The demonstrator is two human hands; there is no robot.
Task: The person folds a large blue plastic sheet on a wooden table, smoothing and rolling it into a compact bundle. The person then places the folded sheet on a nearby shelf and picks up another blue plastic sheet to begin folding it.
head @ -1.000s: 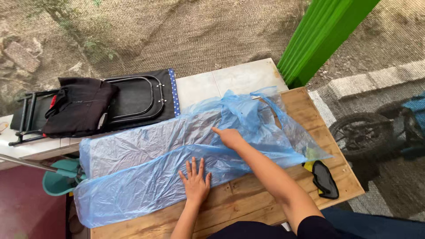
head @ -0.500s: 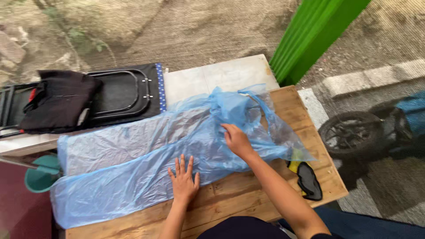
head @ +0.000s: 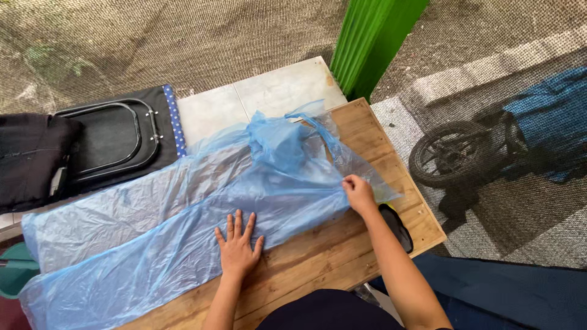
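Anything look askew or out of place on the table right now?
The thin blue plastic raincoat lies crumpled, its top end bunched up and its far-left end hanging past the wooden table edge. The left hand presses it flat; the right hand pinches its edge. Nothing looks torn or spilled.
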